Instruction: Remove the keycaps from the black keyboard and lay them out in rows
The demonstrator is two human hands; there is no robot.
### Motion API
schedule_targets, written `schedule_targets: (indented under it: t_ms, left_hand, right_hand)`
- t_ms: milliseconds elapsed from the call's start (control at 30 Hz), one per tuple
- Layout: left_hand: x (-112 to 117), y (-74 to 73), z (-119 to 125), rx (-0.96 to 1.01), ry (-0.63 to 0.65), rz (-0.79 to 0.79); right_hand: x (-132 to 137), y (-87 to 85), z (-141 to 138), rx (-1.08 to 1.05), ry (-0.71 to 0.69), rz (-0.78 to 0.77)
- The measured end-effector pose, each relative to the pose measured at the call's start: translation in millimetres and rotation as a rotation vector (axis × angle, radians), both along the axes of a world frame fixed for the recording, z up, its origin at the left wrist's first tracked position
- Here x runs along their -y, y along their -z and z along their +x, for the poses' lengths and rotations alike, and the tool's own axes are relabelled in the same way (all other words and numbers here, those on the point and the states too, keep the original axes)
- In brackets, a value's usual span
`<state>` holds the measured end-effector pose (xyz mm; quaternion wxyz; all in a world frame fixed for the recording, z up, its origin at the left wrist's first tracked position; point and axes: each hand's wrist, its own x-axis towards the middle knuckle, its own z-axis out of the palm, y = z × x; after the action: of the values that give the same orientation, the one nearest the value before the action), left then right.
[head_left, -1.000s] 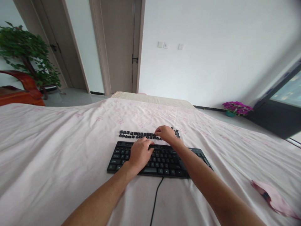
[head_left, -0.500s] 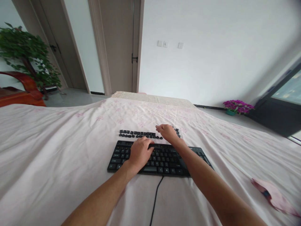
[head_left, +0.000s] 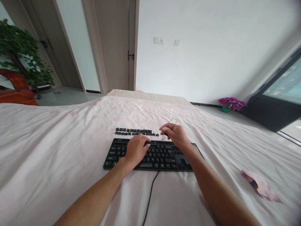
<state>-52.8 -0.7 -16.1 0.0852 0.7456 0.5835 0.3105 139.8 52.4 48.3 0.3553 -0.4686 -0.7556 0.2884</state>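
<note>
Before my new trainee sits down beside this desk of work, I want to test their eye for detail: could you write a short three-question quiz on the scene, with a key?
1. True or false: the cable comes out of the keyboard at the edge nearest the person.
2. Multiple choice: what is in the fingers of the right hand?
A) a pink cloth
B) a thin wire tool
C) a purple flower
3. Fill in the blank: to the left of the right hand, the loose keycaps lie beyond the keyboard in two ____.

Key: 1. True; 2. B; 3. rows
</note>
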Motion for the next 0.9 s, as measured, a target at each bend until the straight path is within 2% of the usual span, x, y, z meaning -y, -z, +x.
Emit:
schedule_targets:
  t_ms: [467,767,900]
  left_hand:
    - [0.4,2.8,1.1,-0.016,0.005,0.022]
    - [1.1,-0.7,0.5,-0.018,0.016,0.009]
    - [2.1,-4.0,3.8,-0.02,0.02,-0.012]
  right_hand:
    - [6.4,23.2,1.8,-0.003,-0.297,-0.037]
    - [4.9,30.5,3.3,0.085,-0.329,-0.001]
    - [5.9,31.6,6.2,0.083,-0.293,-0.013]
